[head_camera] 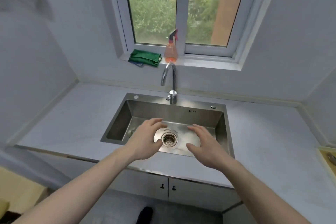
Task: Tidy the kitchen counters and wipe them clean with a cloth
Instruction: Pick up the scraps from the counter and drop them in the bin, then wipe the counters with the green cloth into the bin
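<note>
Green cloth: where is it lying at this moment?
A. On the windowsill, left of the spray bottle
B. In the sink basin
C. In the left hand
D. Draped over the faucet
A: the folded green cloth lies on the windowsill, left of the orange spray bottle; both hands are empty.

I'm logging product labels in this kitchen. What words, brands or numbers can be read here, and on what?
None can be read.
The orange spray bottle on the window sill shows no legible label.
The folded green cloth shows no print.
The sink has two small dark marks on its back wall, too small to read.
</note>
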{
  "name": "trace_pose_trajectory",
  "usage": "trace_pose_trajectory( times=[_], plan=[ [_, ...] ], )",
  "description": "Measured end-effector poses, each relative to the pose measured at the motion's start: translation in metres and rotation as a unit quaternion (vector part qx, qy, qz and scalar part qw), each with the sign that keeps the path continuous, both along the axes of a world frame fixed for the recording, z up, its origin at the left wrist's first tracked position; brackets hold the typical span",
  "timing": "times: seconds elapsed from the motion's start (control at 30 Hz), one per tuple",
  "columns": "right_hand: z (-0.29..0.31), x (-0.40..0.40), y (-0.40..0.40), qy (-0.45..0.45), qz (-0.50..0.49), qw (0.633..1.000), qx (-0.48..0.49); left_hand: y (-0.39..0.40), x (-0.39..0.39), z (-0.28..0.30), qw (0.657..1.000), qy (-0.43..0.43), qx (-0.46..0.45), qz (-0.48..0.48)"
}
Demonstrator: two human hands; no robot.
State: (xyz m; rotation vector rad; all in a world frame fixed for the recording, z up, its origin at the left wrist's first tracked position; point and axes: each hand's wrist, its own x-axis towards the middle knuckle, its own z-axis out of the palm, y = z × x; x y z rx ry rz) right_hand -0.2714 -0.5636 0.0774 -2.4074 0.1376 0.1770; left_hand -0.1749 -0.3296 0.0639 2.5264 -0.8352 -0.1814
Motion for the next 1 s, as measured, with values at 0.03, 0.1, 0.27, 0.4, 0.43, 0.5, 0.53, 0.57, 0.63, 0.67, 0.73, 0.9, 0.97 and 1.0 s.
trace_pose_trajectory(
  times=[0.03,0.1,0.27,0.4,0.43,0.5,0.53,0.57,0.63,0.67,0.73,0.9,0.97,1.0],
  plan=[
    [0.000,0.027,0.008,-0.006,-0.002,1.000,-0.001,0.008,0.025,0.003,1.000,-0.002,-0.005,-0.002],
    [0.004,0.068,0.021,-0.010,-0.014,1.000,0.003,0.020,0.066,0.011,1.000,-0.003,-0.012,-0.007],
    [0.021,0.168,0.057,-0.016,-0.045,0.999,0.003,0.056,0.194,0.034,1.000,-0.006,-0.023,-0.008],
    [0.034,0.226,0.070,-0.023,-0.061,0.998,-0.003,0.065,0.301,0.045,1.000,-0.002,-0.022,0.009],
    [0.037,0.234,0.071,-0.024,-0.062,0.998,-0.003,0.063,0.325,0.046,1.000,-0.005,-0.012,0.010],
    [0.042,0.251,0.073,-0.024,-0.067,0.997,-0.005,0.055,0.374,0.046,1.000,-0.004,0.002,0.016],
    [0.044,0.258,0.072,-0.025,-0.073,0.997,-0.006,0.049,0.397,0.047,1.000,0.000,0.004,0.019],
    [0.046,0.263,0.072,-0.027,-0.079,0.996,-0.009,0.042,0.418,0.046,1.000,0.006,0.007,0.022],
    [0.049,0.273,0.071,-0.037,-0.088,0.995,-0.013,0.027,0.457,0.047,0.999,0.002,0.028,0.031],
    [0.051,0.278,0.071,-0.041,-0.094,0.995,-0.014,0.018,0.474,0.047,0.998,-0.004,0.050,0.034],
    [0.054,0.284,0.070,-0.049,-0.102,0.993,-0.016,0.003,0.499,0.048,0.994,-0.008,0.104,0.039],
    [0.058,0.291,0.067,-0.065,-0.113,0.991,-0.013,-0.017,0.536,0.040,0.975,-0.011,0.221,0.026],
    [0.058,0.290,0.064,-0.067,-0.121,0.990,-0.008,-0.022,0.550,0.036,0.970,-0.001,0.240,0.027],
    [0.059,0.289,0.063,-0.067,-0.122,0.990,-0.006,-0.023,0.556,0.035,0.970,0.004,0.240,0.028]
  ],
)
